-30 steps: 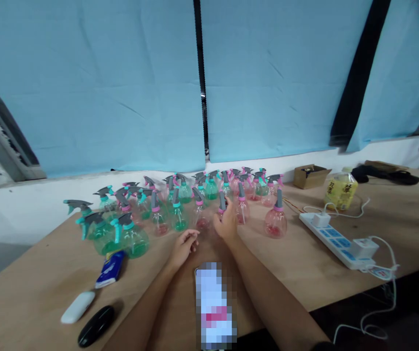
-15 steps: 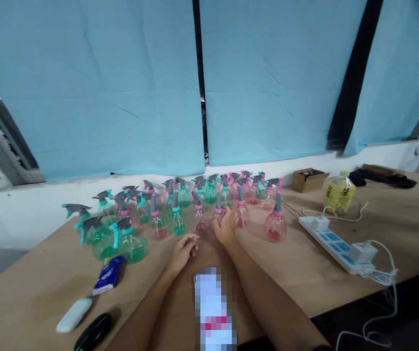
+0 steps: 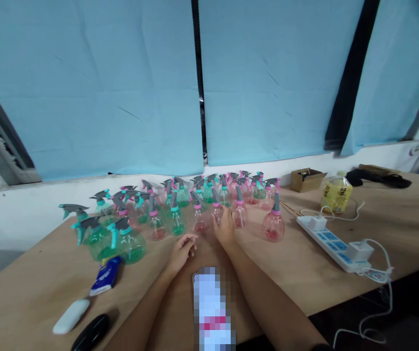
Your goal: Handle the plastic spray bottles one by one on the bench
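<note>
My right hand (image 3: 225, 227) is wrapped round the near side of a pink spray bottle (image 3: 216, 210), whose grey nozzle and pink collar show above the fingers. The bottle's lower body is hidden behind the hand. My left hand (image 3: 183, 250) rests on the table with fingers loosely curled and nothing seen in it. Close ahead of it are another pink spray bottle (image 3: 199, 224) and a green spray bottle (image 3: 177, 225). To the right of my right hand stand a pink spray bottle (image 3: 240, 217) and, farther off, one more pink spray bottle (image 3: 274, 228).
Several green and pink spray bottles crowd toward the wall. A phone (image 3: 213, 307) lies between my forearms. At left are a blue packet (image 3: 106, 276), a white case (image 3: 71, 317) and a black object (image 3: 91, 333). A power strip (image 3: 332, 243), yellow-labelled bottle (image 3: 336, 194) and cardboard box (image 3: 307, 180) are at right.
The spray bottle at my right hand leans slightly more to the left. My left hand keeps its place on the table. The whole view has shifted a little.
</note>
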Tool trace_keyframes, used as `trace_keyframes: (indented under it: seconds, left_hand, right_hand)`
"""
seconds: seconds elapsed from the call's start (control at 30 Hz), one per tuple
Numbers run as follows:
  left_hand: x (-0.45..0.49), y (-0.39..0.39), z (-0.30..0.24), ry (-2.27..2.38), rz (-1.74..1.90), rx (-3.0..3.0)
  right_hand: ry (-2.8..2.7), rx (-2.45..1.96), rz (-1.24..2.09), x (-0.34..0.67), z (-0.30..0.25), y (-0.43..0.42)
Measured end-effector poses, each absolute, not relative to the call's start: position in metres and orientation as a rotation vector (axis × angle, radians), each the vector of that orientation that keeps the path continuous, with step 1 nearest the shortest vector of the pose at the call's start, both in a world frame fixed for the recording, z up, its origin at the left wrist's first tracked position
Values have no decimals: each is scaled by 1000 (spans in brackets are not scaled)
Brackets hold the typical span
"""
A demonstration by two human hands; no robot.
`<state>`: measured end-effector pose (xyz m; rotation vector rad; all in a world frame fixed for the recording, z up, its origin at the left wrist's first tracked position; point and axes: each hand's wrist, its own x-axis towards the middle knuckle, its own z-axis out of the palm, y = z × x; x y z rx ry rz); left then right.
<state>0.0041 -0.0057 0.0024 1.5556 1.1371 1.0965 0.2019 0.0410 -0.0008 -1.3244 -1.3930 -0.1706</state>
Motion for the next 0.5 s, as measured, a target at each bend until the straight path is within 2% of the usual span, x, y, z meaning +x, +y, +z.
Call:
trace_keyframes:
  seconds: [0.23,0.5]
  left_hand:
    - [5,-9,7,1147,1102,1559]
    - [4,-7,5,1152,1099,1561]
  right_hand:
    - [-1393,-1355,-139,201,-4,41]
    - [-1102,-1367,-204,215,18,28]
